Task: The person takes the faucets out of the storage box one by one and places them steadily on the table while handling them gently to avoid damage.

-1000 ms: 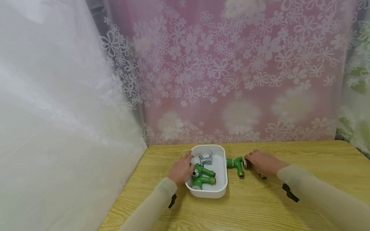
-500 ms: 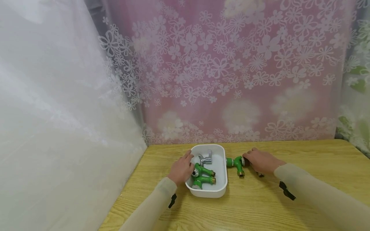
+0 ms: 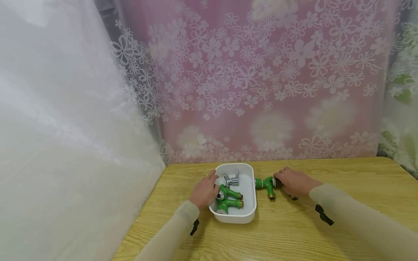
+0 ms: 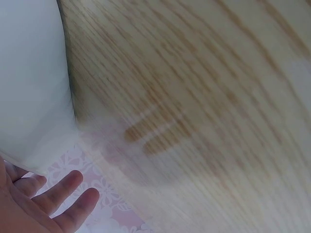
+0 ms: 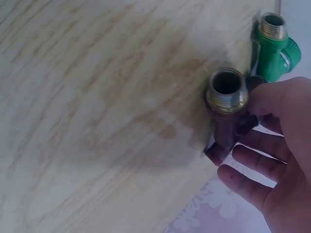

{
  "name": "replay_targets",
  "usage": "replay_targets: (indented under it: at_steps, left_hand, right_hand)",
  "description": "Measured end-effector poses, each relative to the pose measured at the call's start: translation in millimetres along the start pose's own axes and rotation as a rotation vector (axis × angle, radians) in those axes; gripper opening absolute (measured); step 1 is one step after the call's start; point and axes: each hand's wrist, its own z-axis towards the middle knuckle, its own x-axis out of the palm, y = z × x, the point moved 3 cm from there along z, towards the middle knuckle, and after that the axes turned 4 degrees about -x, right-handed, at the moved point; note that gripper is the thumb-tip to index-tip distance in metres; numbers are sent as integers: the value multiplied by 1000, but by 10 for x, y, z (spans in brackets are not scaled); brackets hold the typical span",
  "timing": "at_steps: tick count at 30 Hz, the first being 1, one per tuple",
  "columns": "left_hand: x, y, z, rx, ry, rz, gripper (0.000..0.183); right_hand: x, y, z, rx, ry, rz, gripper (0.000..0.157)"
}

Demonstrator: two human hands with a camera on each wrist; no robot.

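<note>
My left hand [image 3: 205,190] rests on the left rim of a white tray [image 3: 255,207], its fingertips and thumb at the edge. In the left wrist view the fingers [image 4: 80,211] lie nearly straight past the tray's wall. Inside the tray are a chrome tap [image 3: 233,180] and two green branched pipe fittings [image 3: 232,203] with brass threaded ends. A third green fitting [image 3: 269,186] lies on the table against the tray's right side. Just right of it, my right hand [image 3: 296,182] holds a dark brown branched pipe fitting [image 5: 226,127] with a threaded metal mouth; the hand partly hides it.
A wooden table [image 3: 294,232] bears everything. A pink flowered curtain [image 3: 261,90] hangs behind its far edge, and a white sheet [image 3: 65,145] slopes down along the left side.
My right hand has shifted slightly left with the brown fitting, closing the gap to the green fitting outside the tray. The left hand and tray look the same.
</note>
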Motion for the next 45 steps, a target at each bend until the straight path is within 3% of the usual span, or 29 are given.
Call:
replay_targets:
  at_steps: [11, 18, 28, 40, 45]
  left_hand:
    - [-46, 24, 9, -8, 3, -4, 49]
    - [-29, 24, 19, -16, 0, -9, 48]
    - [-5, 23, 23, -13, -8, -12, 47]
    - [33, 32, 17, -18, -13, -15, 47]
    - [43, 20, 9, -16, -19, -4, 46]
  right_hand:
    - [-244, 32, 72, -19, -27, 6, 36]
    - [-405, 175, 173, -116, -48, -5, 29]
    - [-630, 522, 355, -166, 44, 56, 31]
    - [-643, 882, 700, -139, 175, 62, 28]
    - [-615, 984, 836, -140, 188, 64, 30]
